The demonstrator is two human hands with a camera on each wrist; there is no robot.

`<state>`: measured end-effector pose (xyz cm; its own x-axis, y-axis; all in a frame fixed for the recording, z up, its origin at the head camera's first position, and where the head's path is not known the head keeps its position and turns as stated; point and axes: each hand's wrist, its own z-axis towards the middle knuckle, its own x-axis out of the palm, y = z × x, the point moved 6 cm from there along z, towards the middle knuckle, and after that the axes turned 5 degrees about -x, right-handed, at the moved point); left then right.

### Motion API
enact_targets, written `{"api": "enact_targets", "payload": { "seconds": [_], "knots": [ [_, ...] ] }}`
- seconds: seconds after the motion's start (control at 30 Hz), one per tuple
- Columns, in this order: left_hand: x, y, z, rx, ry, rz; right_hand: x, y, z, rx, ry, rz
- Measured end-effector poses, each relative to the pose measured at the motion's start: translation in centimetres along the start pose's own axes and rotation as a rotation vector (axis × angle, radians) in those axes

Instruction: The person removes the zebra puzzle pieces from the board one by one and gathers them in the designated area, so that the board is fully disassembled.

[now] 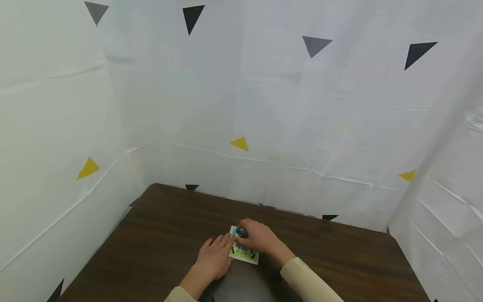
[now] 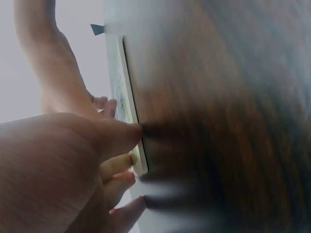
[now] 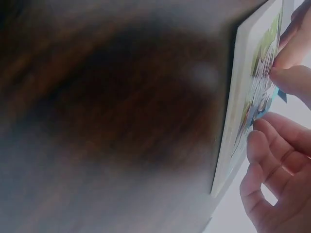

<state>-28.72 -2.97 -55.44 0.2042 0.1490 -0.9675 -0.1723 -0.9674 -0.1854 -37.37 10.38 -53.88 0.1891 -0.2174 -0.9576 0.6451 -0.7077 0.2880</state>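
Note:
A small flat puzzle board (image 1: 244, 253) with a zebra picture on green lies on the dark table. My left hand (image 1: 214, 260) rests along its left side, fingers nearly straight and fingertips on the edge. In the left wrist view, the left thumb (image 2: 127, 137) touches the pale board rim. Over the upper part of the picture my right hand (image 1: 262, 239) bends down, pinching at a puzzle piece (image 3: 260, 107) by the zebra's head between thumb and fingertips. The right fingers (image 3: 260, 145) are curled, and they partly hide that piece.
The brown wooden table (image 1: 170, 235) extends around the board on all sides. White sheeting (image 1: 283, 105) with black, grey and yellow triangles hangs behind the table and at both sides.

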Motion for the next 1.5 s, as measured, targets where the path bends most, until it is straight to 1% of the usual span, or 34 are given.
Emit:
{"api": "enact_targets", "payload": {
  "seconds": [0.13,0.2,0.43,0.63,0.8,0.93,1.07,1.17,1.37,1.5],
  "knots": [
    [-0.3,0.0,0.0,0.036,-0.037,0.041,0.1,0.0,-0.1,0.027,0.004,0.024],
    [-0.5,0.0,-0.1,0.045,-0.048,0.037,0.2,-0.1,-0.1,0.035,0.002,0.03],
    [-0.8,-0.1,-0.1,0.049,-0.019,-0.029,0.0,-0.2,-0.3,0.048,-0.026,-0.004],
    [-0.6,-0.1,0.1,0.058,-0.009,-0.041,-0.1,0.0,-0.6,0.058,-0.047,-0.057],
    [-0.1,0.2,0.3,0.067,-0.003,-0.041,0.0,-0.2,-0.6,0.115,-0.068,-0.021],
    [-0.3,0.3,0.1,0.072,-0.021,-0.043,-0.3,-0.1,-0.9,0.137,-0.112,0.018],
    [-0.6,0.3,-0.2,0.074,-0.039,-0.054,-0.7,0.0,-1.5,0.13,-0.157,0.042],
    [-0.5,0.3,-0.2,0.072,-0.042,-0.057,-0.7,-0.2,-2.0,0.135,-0.182,0.059],
    [-0.1,0.7,0.2,0.066,-0.03,-0.074,-0.9,-0.9,-3.2,0.18,-0.215,0.127],
    [-0.2,1.0,0.1,0.065,-0.027,-0.091,-1.3,-1.2,-3.9,0.211,-0.224,0.125]
  ]
}}
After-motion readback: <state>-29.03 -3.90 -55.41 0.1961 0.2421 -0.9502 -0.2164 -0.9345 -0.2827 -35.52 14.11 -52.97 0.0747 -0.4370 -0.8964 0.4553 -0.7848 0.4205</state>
